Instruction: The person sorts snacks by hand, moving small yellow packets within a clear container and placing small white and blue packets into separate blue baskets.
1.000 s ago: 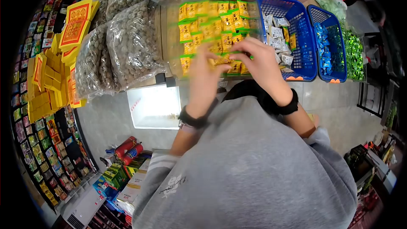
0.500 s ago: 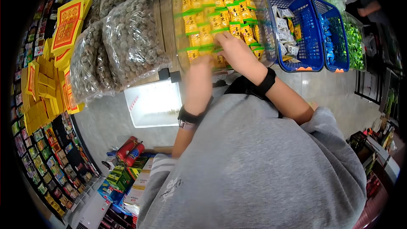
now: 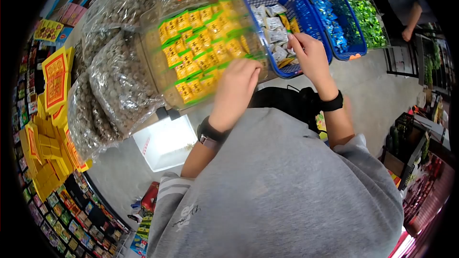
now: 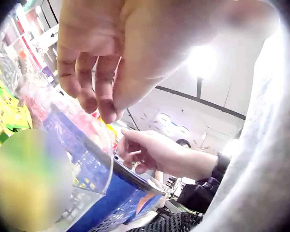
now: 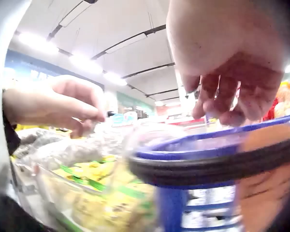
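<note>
In the head view my left hand (image 3: pixel 237 86) hovers at the front right part of a clear plastic tray (image 3: pixel 153 79) filled with rows of yellow-and-green packets (image 3: pixel 193 45). Its fingers bend loosely, and nothing shows in them in the left wrist view. My right hand (image 3: pixel 311 59) is over the right side of a blue plastic basket (image 3: pixel 313 28) holding white packets (image 3: pixel 275 36) and a few yellow ones. The right wrist view shows its fingers (image 5: pixel 220 96) hanging relaxed above the basket's rim, without a visible packet.
A second blue basket (image 3: pixel 354 28) with blue packets stands to the right, beside green-wrapped goods (image 3: pixel 368 21). Left of the tray lie clear bags of brownish, round dried goods (image 3: pixel 122 81). Yellow boxes (image 3: pixel 45 145) are stacked farther left, and a white box (image 3: pixel 165 143) sits below the counter.
My right hand has gone from the tray of yellow packets to the blue basket. My left hand has shifted toward the tray's right side. The head view has turned, moving the tray leftward.
</note>
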Demonstrator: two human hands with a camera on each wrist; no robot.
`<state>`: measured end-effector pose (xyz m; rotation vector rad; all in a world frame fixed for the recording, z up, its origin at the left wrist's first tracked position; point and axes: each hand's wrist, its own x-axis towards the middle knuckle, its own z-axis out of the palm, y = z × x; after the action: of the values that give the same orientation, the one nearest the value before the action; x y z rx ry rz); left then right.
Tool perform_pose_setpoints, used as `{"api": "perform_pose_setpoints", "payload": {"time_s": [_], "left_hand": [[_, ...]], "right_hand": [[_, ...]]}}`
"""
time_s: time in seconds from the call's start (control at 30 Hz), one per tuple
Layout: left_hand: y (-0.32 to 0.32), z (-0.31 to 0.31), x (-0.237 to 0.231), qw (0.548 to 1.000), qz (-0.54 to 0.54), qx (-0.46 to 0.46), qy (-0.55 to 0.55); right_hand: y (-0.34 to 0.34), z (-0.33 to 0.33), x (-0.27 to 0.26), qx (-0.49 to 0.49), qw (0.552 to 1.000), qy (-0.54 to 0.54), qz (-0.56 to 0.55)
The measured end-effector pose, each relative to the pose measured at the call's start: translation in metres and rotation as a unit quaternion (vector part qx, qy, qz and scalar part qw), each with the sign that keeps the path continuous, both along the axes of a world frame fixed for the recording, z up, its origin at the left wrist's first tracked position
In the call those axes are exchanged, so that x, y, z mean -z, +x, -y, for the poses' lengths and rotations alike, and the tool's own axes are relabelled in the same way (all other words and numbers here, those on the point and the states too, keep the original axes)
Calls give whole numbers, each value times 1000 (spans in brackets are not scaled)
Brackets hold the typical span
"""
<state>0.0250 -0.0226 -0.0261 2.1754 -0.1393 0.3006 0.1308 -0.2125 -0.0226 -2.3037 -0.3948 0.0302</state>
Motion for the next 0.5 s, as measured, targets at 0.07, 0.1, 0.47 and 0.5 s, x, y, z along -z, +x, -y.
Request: {"api": "perform_pose_setpoints", "payload": {"time_s": [0.07, 0.1, 0.47, 0.5], "left_hand": [[16, 16, 1, 998, 32, 61, -6], [23, 27, 1, 997, 36, 61, -9], [71, 97, 40, 989, 44, -16, 143], [70, 96, 40, 988, 48, -17, 143]], "right_hand": [[17, 29, 20, -109, 988, -99, 50], [23, 34, 30, -108, 987, -102, 53], [51, 44, 83, -379, 908, -164, -67], [49, 41, 82, -364, 910, -180, -85]]}}
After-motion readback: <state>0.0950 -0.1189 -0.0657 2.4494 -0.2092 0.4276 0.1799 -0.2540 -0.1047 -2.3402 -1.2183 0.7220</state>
